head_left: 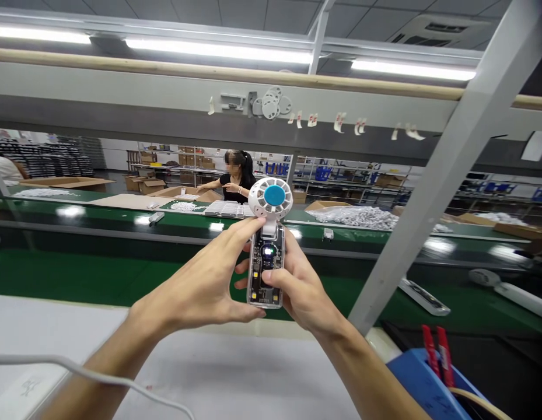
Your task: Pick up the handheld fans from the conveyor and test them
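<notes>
A small handheld fan (267,256) stands upright between my hands, its white round head with a blue centre on top. Its lower body shows a dark circuit board with a lit display and small yellow parts. My right hand (303,286) is wrapped around the body from the right, thumb pressed on the board's front. From the left, my left hand (209,274) grips it, with fingertips near the neck and the thumb at the bottom edge. The fingers behind the body are partly hidden.
A green conveyor belt (100,274) crosses ahead, with more fan units (426,296) at right. A slanted metal post (428,175) stands at right, near a blue bin (423,385) holding red-handled tools. A white cable (100,376) crosses at lower left. Another person (236,175) works across the line.
</notes>
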